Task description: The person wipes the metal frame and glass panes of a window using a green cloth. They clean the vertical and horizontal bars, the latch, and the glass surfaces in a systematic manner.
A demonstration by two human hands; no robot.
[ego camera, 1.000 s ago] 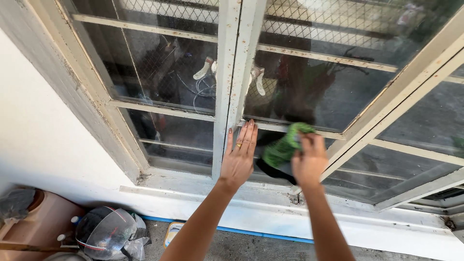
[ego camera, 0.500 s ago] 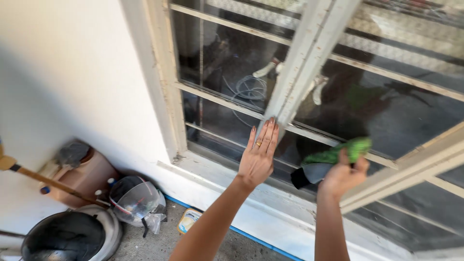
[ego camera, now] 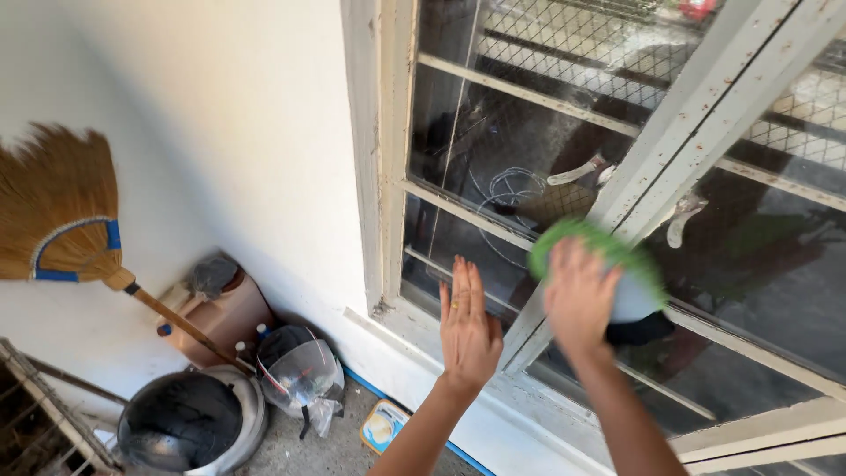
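Observation:
A window with a worn white wooden frame (ego camera: 659,132) and dark glass panes fills the right of the view. My left hand (ego camera: 468,327) is flat and open, fingers up, in front of the lower left pane (ego camera: 438,251); whether it touches the glass I cannot tell. My right hand (ego camera: 580,298) presses a green cloth (ego camera: 608,249) against the middle upright of the frame. The cloth and this hand are blurred by motion. A white window handle (ego camera: 577,173) sits just above the cloth.
A straw broom (ego camera: 62,211) leans on the white wall at left. Below it stand a brown container (ego camera: 227,310), a dark round basin (ego camera: 181,421), a clear plastic bag with bottles (ego camera: 301,368) and a small box (ego camera: 382,427) on the ground.
The view has swung left, bringing the broom and wall into sight. My right hand with the green cloth moved left and up onto the middle upright. My left hand slid lower, off it.

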